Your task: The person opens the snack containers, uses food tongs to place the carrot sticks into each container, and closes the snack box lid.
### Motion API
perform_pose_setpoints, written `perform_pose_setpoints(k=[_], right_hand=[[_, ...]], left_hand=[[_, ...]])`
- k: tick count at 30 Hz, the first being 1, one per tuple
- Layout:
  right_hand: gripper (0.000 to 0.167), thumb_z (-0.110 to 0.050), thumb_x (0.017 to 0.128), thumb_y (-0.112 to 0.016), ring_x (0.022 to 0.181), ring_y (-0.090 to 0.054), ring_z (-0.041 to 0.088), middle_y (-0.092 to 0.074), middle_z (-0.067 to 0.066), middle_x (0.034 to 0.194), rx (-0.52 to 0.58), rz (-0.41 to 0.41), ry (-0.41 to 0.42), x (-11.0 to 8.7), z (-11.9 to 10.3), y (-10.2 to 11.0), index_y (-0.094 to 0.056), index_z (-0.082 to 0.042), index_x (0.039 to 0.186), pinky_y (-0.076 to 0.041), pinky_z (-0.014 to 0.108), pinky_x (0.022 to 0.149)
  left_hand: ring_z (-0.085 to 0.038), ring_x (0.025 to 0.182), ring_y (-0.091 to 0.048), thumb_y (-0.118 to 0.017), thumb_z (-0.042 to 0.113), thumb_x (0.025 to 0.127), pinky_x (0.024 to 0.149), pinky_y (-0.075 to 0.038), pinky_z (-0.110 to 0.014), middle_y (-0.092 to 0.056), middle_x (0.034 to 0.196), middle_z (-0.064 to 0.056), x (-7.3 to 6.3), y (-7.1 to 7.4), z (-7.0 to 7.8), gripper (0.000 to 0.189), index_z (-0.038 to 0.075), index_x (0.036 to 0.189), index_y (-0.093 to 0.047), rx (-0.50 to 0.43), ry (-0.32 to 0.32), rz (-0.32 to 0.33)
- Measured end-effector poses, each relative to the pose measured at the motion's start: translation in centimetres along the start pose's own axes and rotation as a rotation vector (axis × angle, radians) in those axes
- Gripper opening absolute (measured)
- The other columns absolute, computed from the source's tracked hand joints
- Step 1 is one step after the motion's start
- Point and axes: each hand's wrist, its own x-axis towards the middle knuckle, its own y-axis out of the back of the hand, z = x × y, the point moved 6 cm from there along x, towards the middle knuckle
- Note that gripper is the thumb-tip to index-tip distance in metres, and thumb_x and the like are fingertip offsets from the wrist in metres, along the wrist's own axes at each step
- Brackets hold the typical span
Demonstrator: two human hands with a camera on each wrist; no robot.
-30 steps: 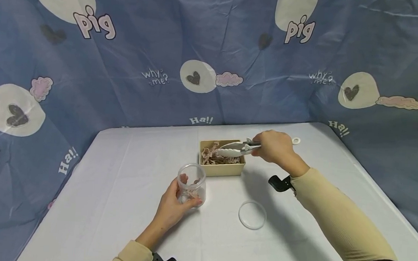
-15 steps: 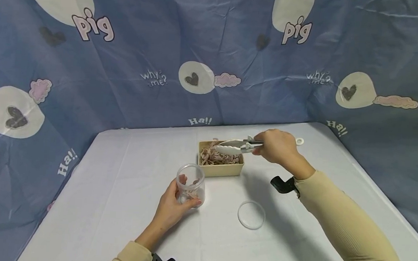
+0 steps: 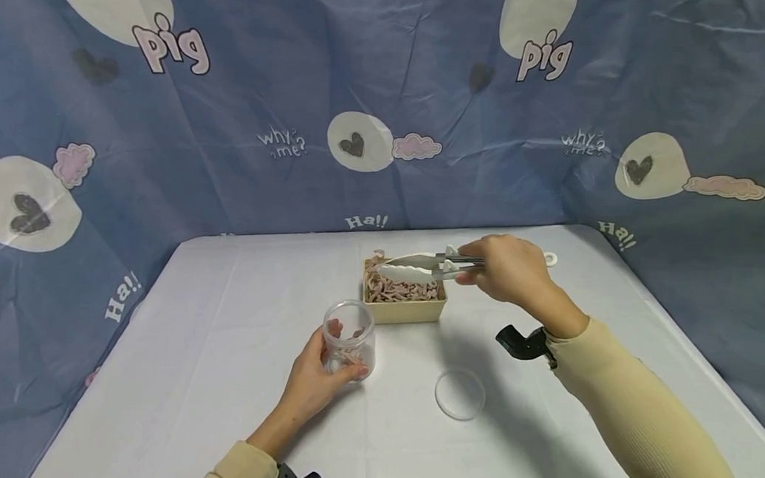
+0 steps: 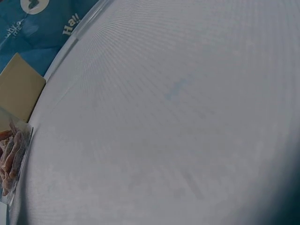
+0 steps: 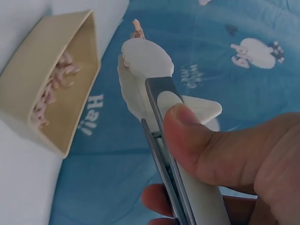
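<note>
My left hand (image 3: 314, 382) grips a clear round jar (image 3: 364, 347) with a wide uncovered mouth. Several pinkish-brown dried strips (image 4: 11, 161) lie inside it, seen through the wall in the left wrist view. My right hand (image 3: 507, 268) holds white-headed tongs (image 3: 408, 273), thumb on top of the handle. A strip (image 5: 137, 29) sticks out from the tongs' heads, which press together. The tongs hang over a beige box (image 3: 407, 315), whose floor is covered with similar strips (image 3: 402, 292). The jar stands in front of the box's left end.
A white ring (image 3: 437, 392), like the rim of a clear lid, lies on the table right of the jar. White cloth (image 3: 236, 332) covers the table. Behind it hangs a blue printed curtain (image 3: 233, 95).
My right hand has lifted the tongs slightly and shifted their heads left over the box, with a strip now showing at the tip. The left hand and jar have stayed in place.
</note>
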Motion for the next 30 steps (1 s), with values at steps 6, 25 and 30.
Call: perform_pose_setpoints(k=[6,25,30], right_hand=[[0.037,-0.038,0.082,-0.078,0.097,-0.07,0.025,-0.075,0.002,0.112,0.039,-0.021,0.045,-0.7,-1.4,0.9,-0.074,-0.025,0.117,-0.054,0.043,0.062],[0.03,-0.034,0.077,-0.082,0.082,-0.067,0.017,-0.074,-0.005,0.091,0.044,-0.012,0.2,-2.0,-4.1,1.2,-0.077,-0.027,0.105,-0.05,0.036,0.058],[0.034,-0.031,0.075,-0.084,0.091,-0.07,0.021,-0.076,-0.004,0.098,0.032,-0.031,0.214,-2.0,-4.5,1.0,-0.077,-0.024,0.108,-0.055,0.041,0.064]], left_hand=[[-0.036,0.14,-0.045,-0.086,0.033,0.075,0.12,-0.035,-0.048,-0.052,0.144,-0.018,0.1,0.0,0.2,0.093,0.005,0.148,-0.035,-0.017,-0.014,-0.007],[-0.037,0.14,-0.045,-0.086,0.033,0.075,0.119,-0.036,-0.049,-0.05,0.146,-0.018,-0.1,0.2,0.1,0.094,0.005,0.149,-0.034,-0.016,-0.013,-0.006],[-0.036,0.139,-0.046,-0.087,0.033,0.074,0.119,-0.037,-0.048,-0.052,0.144,-0.017,-0.1,0.3,0.2,0.095,0.006,0.148,-0.036,-0.021,-0.02,0.002]])
